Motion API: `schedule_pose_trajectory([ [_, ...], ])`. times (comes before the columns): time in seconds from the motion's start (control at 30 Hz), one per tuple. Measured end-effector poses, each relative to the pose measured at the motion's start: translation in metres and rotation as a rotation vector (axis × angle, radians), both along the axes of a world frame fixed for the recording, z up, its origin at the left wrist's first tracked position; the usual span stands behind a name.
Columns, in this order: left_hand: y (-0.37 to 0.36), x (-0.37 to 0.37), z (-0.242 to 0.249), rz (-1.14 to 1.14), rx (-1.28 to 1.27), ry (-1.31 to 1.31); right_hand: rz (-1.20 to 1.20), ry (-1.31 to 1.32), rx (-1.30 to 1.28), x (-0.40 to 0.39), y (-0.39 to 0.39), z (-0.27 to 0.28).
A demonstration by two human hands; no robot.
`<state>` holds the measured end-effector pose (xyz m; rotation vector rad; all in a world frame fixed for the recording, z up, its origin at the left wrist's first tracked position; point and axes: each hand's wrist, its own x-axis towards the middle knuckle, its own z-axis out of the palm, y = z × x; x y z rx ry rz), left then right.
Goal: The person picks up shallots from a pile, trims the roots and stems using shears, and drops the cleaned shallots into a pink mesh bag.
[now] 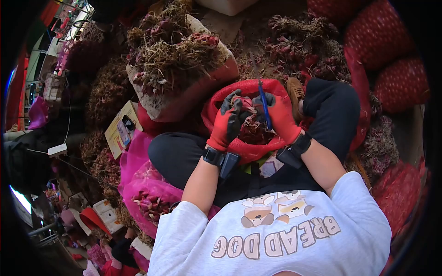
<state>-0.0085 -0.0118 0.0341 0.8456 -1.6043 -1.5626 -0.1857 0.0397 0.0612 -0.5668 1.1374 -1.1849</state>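
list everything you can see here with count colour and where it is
bulb heaps: several, purplish red with straw-coloured stems, top and left
block: one, pale, upper middle, under a heap
open sack: one, red, between the legs
full mesh sacks: at least three, red, upper right
mesh bag: one, pink, beside the left knee
board: one, yellowish, left
small box: one, white, far left
blue tool: one, in the right hand
far-left clutter: mixed, too small to count
shoe: one visible, brown
shirt: one, whitish, bottom
trousers: one pair, dark
wrist straps: two, black
gloved hands: two, red and dark grey, centre
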Motion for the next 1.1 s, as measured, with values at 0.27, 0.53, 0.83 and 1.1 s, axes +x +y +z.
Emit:
schedule_pose_trajectory([
  [0.27, -0.002, -0.001, -0.005, 0.055, -0.391, -0.163, 0.125, 0.655, -0.373, 0.000, -0.012, 0.000],
  [0.53, -0.007, 0.008, 0.007, -0.147, -0.300, -0.302, 0.085, 1.006, -0.421, 0.001, -0.012, 0.007],
  [0.83, 0.004, -0.001, 0.002, -0.012, 0.328, 0.233, 0.084, -0.032, -0.222, -0.016, -0.017, 0.007],
  [1.1, 0.005, -0.002, 0.009, -0.037, 0.181, -0.032, 0.167, 0.740, -0.376, -0.006, -0.015, -0.004],
])
